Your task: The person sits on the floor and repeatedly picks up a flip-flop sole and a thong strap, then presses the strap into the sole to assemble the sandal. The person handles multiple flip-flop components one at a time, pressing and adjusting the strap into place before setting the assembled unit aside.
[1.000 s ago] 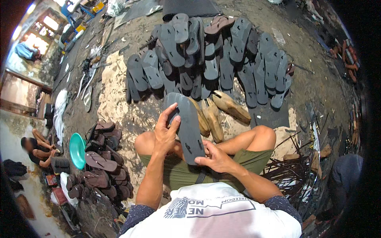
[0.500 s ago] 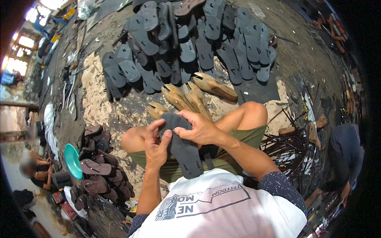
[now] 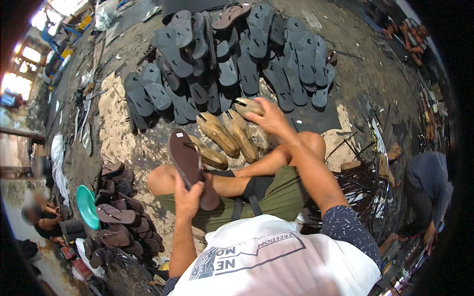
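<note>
A dark brown flip-flop (image 3: 181,160) is held upright in my left hand (image 3: 187,198), its footbed and thong strap showing, with a small white sticker near the toe. Farther out to the right, my right hand (image 3: 270,119) is closed over a wooden shoe last (image 3: 243,102) with a notched end. Beside that last lie more wooden lasts: one nearby (image 3: 239,135), another left of it (image 3: 216,133), and one (image 3: 210,154) partly behind the flip-flop.
Grey flip-flop soles (image 3: 256,54) are heaped beyond the lasts. Finished brown flip-flops (image 3: 118,214) pile up at my left, next to a green basin (image 3: 87,207). Dark strips (image 3: 358,182) lie tangled at my right. Other people sit or bend at both sides.
The flip-flop has turned from its grey underside to its brown footbed and now stays in my left hand alone. My right hand has let go and moved out to a wooden last.
</note>
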A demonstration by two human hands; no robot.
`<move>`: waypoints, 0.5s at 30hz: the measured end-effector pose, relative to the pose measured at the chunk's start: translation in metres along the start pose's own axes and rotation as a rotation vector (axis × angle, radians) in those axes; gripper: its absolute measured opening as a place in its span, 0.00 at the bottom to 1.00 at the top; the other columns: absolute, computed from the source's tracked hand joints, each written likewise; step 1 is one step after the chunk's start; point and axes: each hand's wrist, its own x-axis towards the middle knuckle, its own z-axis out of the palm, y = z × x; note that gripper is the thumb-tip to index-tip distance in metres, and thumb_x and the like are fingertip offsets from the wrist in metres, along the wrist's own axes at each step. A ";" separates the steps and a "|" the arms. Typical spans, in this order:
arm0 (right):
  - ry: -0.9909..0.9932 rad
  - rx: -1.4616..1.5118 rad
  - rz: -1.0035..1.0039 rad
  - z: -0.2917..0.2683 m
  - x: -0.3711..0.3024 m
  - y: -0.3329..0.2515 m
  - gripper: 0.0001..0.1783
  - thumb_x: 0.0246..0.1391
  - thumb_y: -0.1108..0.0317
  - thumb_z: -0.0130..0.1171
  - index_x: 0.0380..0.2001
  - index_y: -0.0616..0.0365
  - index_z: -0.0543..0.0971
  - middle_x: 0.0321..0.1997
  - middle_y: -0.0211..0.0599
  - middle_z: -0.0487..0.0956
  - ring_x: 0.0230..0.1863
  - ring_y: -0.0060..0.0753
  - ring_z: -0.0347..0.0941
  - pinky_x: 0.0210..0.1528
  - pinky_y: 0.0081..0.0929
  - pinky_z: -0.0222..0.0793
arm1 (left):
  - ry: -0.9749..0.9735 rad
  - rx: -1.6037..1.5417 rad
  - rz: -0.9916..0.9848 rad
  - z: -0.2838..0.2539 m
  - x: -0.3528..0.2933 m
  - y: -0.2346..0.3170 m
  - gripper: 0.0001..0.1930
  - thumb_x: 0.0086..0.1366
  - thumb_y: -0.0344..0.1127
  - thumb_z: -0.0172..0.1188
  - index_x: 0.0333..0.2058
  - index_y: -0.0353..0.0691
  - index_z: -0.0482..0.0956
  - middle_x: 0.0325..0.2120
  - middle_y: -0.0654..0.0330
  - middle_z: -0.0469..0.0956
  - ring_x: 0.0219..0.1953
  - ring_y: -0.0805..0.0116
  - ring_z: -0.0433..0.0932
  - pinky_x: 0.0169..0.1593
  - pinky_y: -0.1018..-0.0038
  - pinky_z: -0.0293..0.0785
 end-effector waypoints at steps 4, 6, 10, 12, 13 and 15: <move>-0.410 -0.404 0.090 -0.013 0.006 0.082 0.47 0.51 0.62 0.69 0.70 0.62 0.58 0.57 0.61 0.78 0.59 0.55 0.76 0.63 0.45 0.68 | 0.064 -0.328 0.005 -0.012 0.016 0.013 0.27 0.70 0.26 0.61 0.64 0.29 0.62 0.50 0.55 0.78 0.48 0.73 0.79 0.52 0.74 0.78; -0.371 0.026 0.259 -0.009 -0.006 0.040 0.48 0.52 0.66 0.68 0.72 0.63 0.56 0.58 0.54 0.77 0.59 0.43 0.76 0.64 0.39 0.68 | 0.144 -0.305 0.128 -0.012 0.027 0.014 0.31 0.72 0.29 0.61 0.67 0.23 0.58 0.51 0.56 0.78 0.48 0.76 0.78 0.50 0.78 0.76; -0.352 0.788 -0.010 -0.012 -0.068 -0.044 0.44 0.55 0.61 0.69 0.68 0.69 0.62 0.63 0.45 0.74 0.60 0.37 0.72 0.63 0.35 0.68 | 0.404 0.354 0.198 -0.032 0.048 0.023 0.31 0.74 0.47 0.53 0.68 0.32 0.63 0.46 0.51 0.83 0.44 0.61 0.82 0.48 0.70 0.76; -0.481 0.892 0.153 -0.020 -0.106 -0.090 0.44 0.56 0.61 0.68 0.69 0.72 0.60 0.62 0.44 0.75 0.60 0.34 0.72 0.65 0.32 0.67 | 0.506 0.594 0.174 -0.039 0.049 0.029 0.34 0.74 0.55 0.49 0.69 0.38 0.64 0.46 0.48 0.84 0.44 0.52 0.83 0.48 0.64 0.75; -0.505 0.884 0.181 -0.024 -0.122 -0.102 0.43 0.57 0.61 0.68 0.69 0.72 0.60 0.61 0.44 0.75 0.60 0.33 0.72 0.65 0.31 0.66 | 0.541 0.616 0.162 -0.037 0.052 0.038 0.35 0.73 0.58 0.47 0.69 0.39 0.64 0.47 0.46 0.83 0.47 0.49 0.82 0.49 0.63 0.75; -0.611 0.947 0.234 -0.028 -0.138 -0.125 0.39 0.60 0.62 0.66 0.67 0.72 0.63 0.59 0.42 0.77 0.59 0.29 0.72 0.65 0.28 0.66 | 0.567 0.603 0.169 -0.036 0.053 0.048 0.35 0.73 0.57 0.47 0.70 0.39 0.63 0.50 0.44 0.82 0.51 0.48 0.82 0.51 0.62 0.74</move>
